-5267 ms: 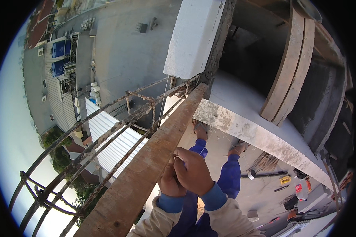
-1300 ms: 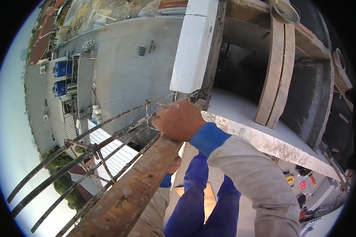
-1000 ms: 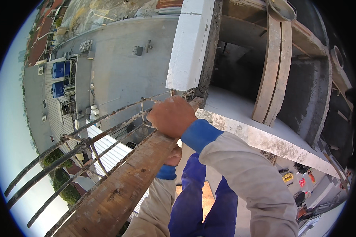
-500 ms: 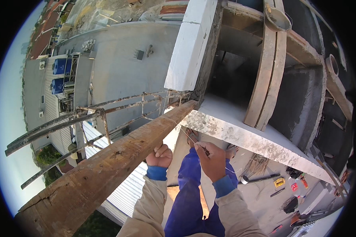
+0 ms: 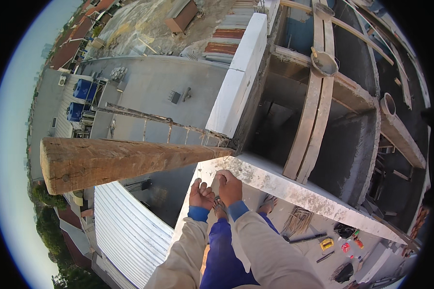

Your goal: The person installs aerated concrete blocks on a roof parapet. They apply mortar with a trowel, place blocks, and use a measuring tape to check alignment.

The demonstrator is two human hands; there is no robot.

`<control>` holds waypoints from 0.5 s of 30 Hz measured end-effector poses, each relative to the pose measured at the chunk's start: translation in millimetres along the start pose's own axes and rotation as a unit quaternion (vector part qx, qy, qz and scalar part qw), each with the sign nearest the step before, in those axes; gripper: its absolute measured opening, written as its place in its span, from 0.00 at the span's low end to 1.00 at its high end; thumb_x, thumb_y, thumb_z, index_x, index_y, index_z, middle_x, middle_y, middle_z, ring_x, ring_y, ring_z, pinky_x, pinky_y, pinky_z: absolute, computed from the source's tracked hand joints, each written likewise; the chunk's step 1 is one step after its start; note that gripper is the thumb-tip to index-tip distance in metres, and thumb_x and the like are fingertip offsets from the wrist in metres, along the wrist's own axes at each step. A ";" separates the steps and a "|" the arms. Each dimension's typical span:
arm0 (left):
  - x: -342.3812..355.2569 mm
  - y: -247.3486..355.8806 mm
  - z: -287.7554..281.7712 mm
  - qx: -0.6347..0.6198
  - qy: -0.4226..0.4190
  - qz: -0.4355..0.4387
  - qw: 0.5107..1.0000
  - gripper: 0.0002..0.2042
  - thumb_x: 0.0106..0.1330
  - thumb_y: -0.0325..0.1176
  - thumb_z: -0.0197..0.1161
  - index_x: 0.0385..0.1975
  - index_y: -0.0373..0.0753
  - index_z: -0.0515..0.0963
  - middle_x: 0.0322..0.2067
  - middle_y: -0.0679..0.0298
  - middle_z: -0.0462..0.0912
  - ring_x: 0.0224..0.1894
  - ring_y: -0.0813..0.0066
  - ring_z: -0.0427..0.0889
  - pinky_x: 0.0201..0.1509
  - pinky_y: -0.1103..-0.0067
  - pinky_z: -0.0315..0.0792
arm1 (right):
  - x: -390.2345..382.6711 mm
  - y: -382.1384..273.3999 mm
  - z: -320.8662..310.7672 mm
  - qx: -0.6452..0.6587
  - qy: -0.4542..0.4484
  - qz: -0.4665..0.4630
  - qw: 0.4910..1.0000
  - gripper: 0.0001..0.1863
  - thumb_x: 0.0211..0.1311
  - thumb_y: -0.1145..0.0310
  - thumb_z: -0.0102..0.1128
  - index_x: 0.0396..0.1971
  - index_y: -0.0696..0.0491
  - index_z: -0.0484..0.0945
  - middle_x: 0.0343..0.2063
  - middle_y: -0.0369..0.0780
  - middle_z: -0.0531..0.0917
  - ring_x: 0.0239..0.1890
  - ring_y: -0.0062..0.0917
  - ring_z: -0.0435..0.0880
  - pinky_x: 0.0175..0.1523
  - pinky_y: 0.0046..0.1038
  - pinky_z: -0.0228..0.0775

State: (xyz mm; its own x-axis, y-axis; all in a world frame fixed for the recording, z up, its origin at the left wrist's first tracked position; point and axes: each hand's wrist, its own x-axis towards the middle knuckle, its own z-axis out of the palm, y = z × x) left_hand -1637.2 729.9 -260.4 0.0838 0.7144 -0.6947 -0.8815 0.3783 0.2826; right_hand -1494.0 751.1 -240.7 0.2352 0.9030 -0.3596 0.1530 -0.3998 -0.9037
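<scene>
A thick wooden post (image 5: 130, 155) rises beside a low white block wall, its square end toward me on the left. A thin pale string loops round it near the wall corner. My left hand (image 5: 201, 194) is closed just below the post, and a faint line of string comes down to its fingers. Close beside it, my right hand (image 5: 230, 187) is closed in a pinch with the thumb up, on the string it held a moment ago. Most of the string between the hands is too fine to follow.
The white block wall (image 5: 294, 186) runs away to the right. Planks (image 5: 309, 125) carrying a round bucket (image 5: 324, 65) span a deep dark opening. Rusty scaffold bars (image 5: 144, 115) stand left. Tools, including a yellow one (image 5: 327, 243), and a bundle of rods (image 5: 298, 220) lie on the floor.
My view has shifted, and the post now lies more level across it. My right hand has moved up and left, close to my left hand. Both hands are now nearer the wall corner.
</scene>
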 end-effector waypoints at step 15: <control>-4.1 -12.3 -12.4 0.260 0.011 -0.028 0.965 0.19 0.76 0.30 0.51 0.65 0.45 0.68 0.28 0.76 0.72 0.26 0.86 0.67 0.32 0.83 0.67 | 31.3 -6.8 59.0 -0.080 -0.054 0.106 0.990 0.12 0.67 0.64 0.62 0.38 0.57 0.85 0.35 0.42 0.90 0.30 0.31 0.89 0.40 0.32 0.80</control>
State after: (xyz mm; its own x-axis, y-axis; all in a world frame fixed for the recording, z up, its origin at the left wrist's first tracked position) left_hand -1632.5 715.1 -269.2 0.1100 0.6732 -0.7312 -0.5231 0.6647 0.5334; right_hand -1544.2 791.3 -259.5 0.1765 0.8044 -0.5672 0.2634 -0.5939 -0.7602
